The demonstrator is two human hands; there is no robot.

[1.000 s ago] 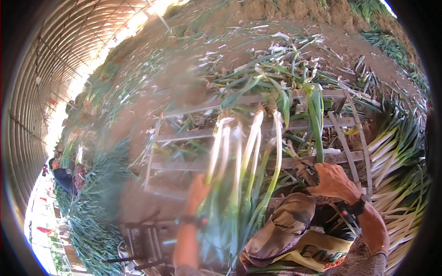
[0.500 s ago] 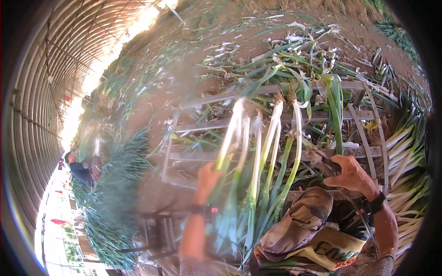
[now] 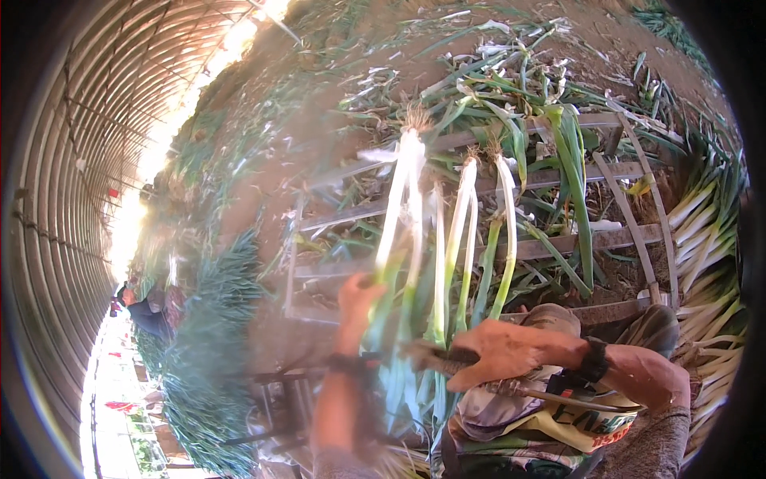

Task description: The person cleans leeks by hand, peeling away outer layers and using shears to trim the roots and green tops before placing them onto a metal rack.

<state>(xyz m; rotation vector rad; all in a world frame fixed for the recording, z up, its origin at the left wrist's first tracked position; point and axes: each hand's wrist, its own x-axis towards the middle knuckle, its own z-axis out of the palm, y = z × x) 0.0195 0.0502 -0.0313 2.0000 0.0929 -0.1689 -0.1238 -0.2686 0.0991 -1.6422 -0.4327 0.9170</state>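
Several long green onions with white shanks and hairy roots lie across a low metal rack, roots pointing away from me. My left hand is closed around green onion stalks at the left of the row, where white turns to green; this area is slightly blurred. To its right, my right hand grips a dark, gun-like hand tool with a thin hose trailing to the right. The tool's front is smeared by motion and sits over the onions' green leaves.
The metal rack has slats and a curved right side, with stripped leaves heaped beyond it. Piled green onions line the right. A large green leaf pile lies left, near another person under the arched tunnel wall.
My right hand has swung left and nearer with the tool, from beside the rack to over the onion leaves. The left-hand onions have shifted slightly; my left hand still holds them.
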